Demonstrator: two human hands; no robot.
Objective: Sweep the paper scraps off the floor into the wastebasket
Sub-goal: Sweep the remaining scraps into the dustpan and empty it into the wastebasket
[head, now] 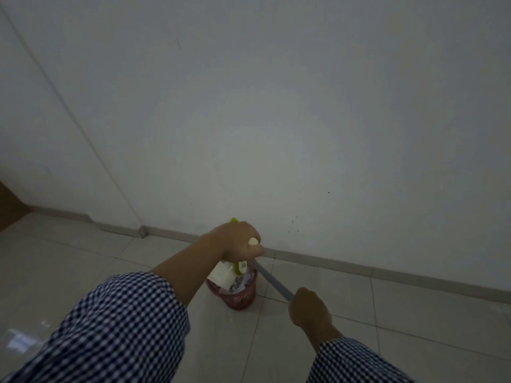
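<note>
A small red mesh wastebasket (240, 297) stands on the tiled floor near the wall, with paper scraps (241, 283) piled in its mouth. My left hand (240, 239) is right above it and grips a yellow-green handle (234, 220). A white dustpan-like piece (222, 275) hangs below that hand, tilted over the basket. My right hand (309, 309), lower and to the right, grips a grey pole (272, 280) that slants up toward the left hand. The pole's far end is hidden behind the hand and the basket.
A plain white wall (276, 120) with a grey skirting board (359, 269) runs close behind the basket. Pale floor tiles (83, 272) spread to the left and the right. A brown edge (8, 205) shows at the far left. The room is dim.
</note>
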